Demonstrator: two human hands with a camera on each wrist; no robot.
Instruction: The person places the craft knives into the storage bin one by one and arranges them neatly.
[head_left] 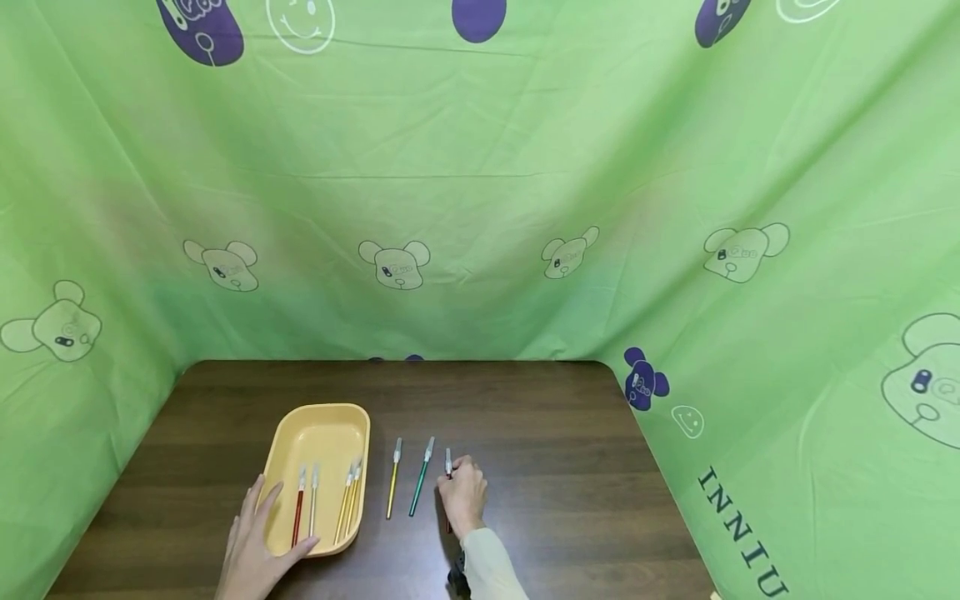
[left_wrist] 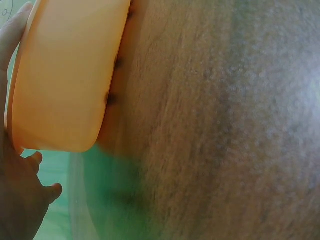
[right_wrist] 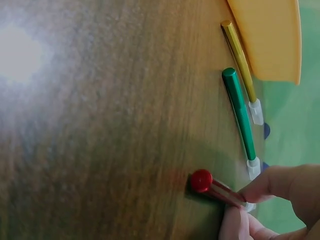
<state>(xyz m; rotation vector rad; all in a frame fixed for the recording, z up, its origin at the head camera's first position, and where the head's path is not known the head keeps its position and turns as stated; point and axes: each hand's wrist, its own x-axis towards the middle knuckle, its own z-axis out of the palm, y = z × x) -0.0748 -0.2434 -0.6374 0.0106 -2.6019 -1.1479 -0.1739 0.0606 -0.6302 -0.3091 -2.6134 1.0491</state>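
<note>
Pale sleeve (head_left: 491, 567): we see it cut off at the bottom edge, with a dark object (head_left: 459, 579) beside it, too obscured for us to identify.
Left hand (head_left: 251, 542): its spread, extended fingers rest against the left side of the yellow tray (head_left: 322, 433), thumb at the near rim; we see it touching without clenching.
Right hand (head_left: 463, 493): thumb and finger pinch the red tool (right_wrist: 202, 181) close to its pale cap.
Red tool's place: right of the loose pair, its middle hidden from our head view by the hand; we cannot tell whether its end touches the wood.
Loose pair: the yellow tool (head_left: 393, 483) and the green tool (head_left: 421, 483) lie apart on the table, between tray and right hand.
Tray contents: we make out a second red tool (head_left: 297, 512), a silver tool (head_left: 313, 504) and gold tools (head_left: 348, 508), bunched too tightly for us to count surely; the left wrist view shows only the tray's outside.
Table (head_left: 585, 483): dark brown wood grain, rounded far corners, glare whitening patches in both wrist views.
Green cloth (head_left: 480, 133): it walls the far side and flanks, printed with cartoon heads; we see purple figures cropped at the top.
</note>
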